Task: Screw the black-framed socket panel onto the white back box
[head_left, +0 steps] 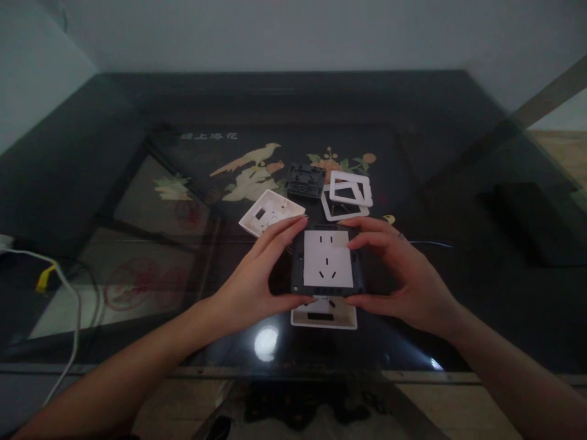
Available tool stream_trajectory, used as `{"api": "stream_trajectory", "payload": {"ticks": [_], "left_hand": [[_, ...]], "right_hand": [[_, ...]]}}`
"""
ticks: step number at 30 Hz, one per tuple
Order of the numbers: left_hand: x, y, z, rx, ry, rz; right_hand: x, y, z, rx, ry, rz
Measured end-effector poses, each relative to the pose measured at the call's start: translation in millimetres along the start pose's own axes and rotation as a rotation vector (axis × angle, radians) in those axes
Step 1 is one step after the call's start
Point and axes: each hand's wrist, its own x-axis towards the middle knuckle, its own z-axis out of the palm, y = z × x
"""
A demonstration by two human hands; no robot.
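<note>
Between both hands is a wall socket [328, 260] with a white slotted face and a dark frame. My left hand [257, 269] grips its left side, fingers on the far edge and thumb on the near edge. On the right side, my right hand [398, 269] pinches it the same way. Under the socket, partly covered, sits a white back box [323, 321]; whether they touch, I cannot tell. Beyond my left hand lies a second white back box [270, 211], turned at an angle. A dark socket module [306, 181] and two white cover frames [351, 189], overlapping, lie farther back.
The glossy dark table [275, 104] carries a bird and flower picture and reflects light. A white cable [76, 305] with a yellow tag [44, 278] runs along the left. A dark flat object [541, 220] lies at the right. The near table edge [321, 373] is close.
</note>
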Motion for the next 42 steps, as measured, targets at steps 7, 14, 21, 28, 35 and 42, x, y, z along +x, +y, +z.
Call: {"api": "stream_trajectory", "payload": {"ticks": [7, 14, 21, 28, 35, 42], "left_hand": [[-7.6, 11.7, -0.6, 0.022, -0.078, -0.028], [-21.3, 8.7, 14.3, 0.026, -0.206, -0.069], [-24.8, 1.4, 15.2, -0.065, -0.248, -0.107], [-26.7, -2.8, 15.0, -0.094, -0.268, -0.136], [-27.6, -3.5, 14.7, -0.046, -0.296, -0.102], [-26.5, -2.9, 15.1, -0.051, -0.291, -0.111]], "right_hand": [[-15.8, -11.8, 1.1, -0.008, -0.028, 0.075], [-45.5, -2.8, 21.4, -0.055, -0.012, 0.151], [-47.9, -2.0, 28.4, -0.070, -0.024, 0.162], [-46.8, -0.8, 30.6, -0.085, -0.050, 0.175], [-48.5, -3.3, 30.7, -0.105, -0.085, 0.132], [-48.6, -6.0, 29.1, -0.084, -0.103, 0.161]]}}
